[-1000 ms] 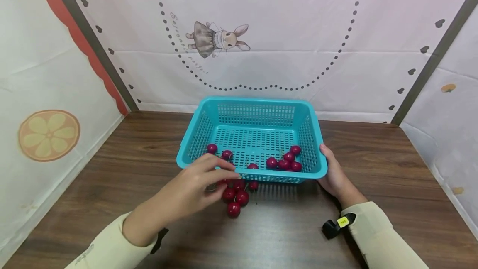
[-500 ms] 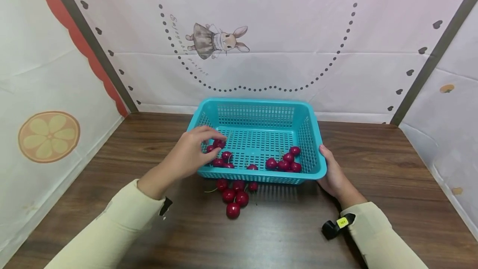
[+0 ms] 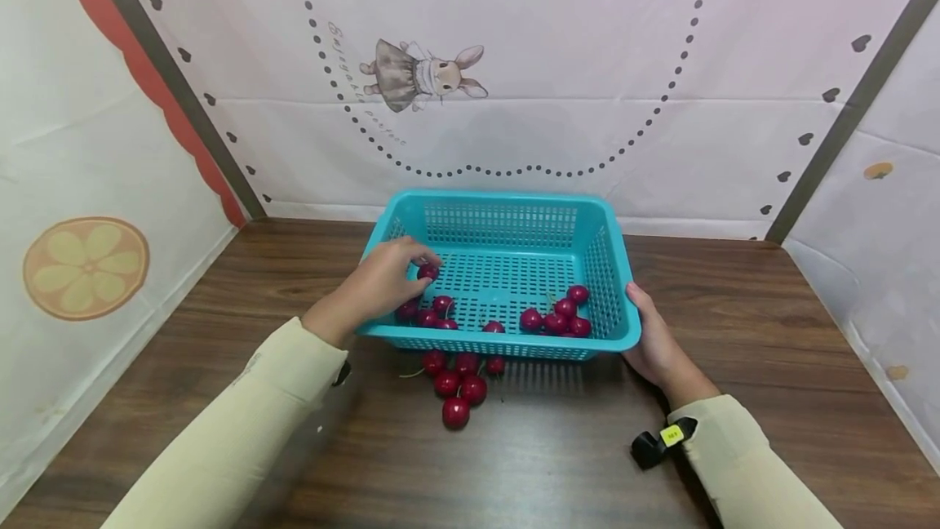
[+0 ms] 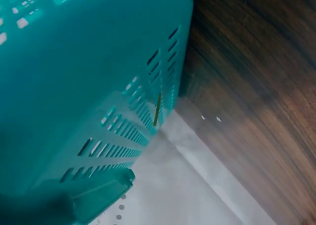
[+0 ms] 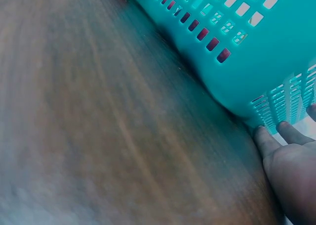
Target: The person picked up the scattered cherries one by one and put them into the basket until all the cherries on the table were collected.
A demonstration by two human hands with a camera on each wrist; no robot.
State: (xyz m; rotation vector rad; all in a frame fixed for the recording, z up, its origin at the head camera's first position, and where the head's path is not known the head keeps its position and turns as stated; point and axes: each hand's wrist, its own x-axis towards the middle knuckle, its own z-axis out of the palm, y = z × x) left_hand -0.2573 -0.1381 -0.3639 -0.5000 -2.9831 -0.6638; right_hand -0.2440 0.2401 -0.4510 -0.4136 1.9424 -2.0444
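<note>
Over the left part of a turquoise plastic basket (image 3: 507, 345), my left hand (image 3: 385, 274) pinches a cherry (image 3: 428, 271) between thumb and fingers. Below it, several cherries (image 3: 427, 317) lie on the basket floor. My right hand (image 3: 656, 347) rests against the outside of the basket's right end. In the right wrist view its extended fingers (image 5: 291, 134) touch the slotted wall. The left wrist view shows the basket wall (image 4: 98, 52) and a thin green stem (image 4: 157, 109); the left hand cannot be made out there.
Another group of cherries (image 3: 561, 315) sits in the basket's right front corner. Several cherries (image 3: 455, 412) lie on the wooden table (image 3: 543, 447) before the basket. White patterned cloth (image 3: 573, 64) stands behind and at both sides.
My left hand has moved from the cherries on the table, up over the basket's front rim and into its left part, carrying a cherry. The right hand stays at the basket's end.
</note>
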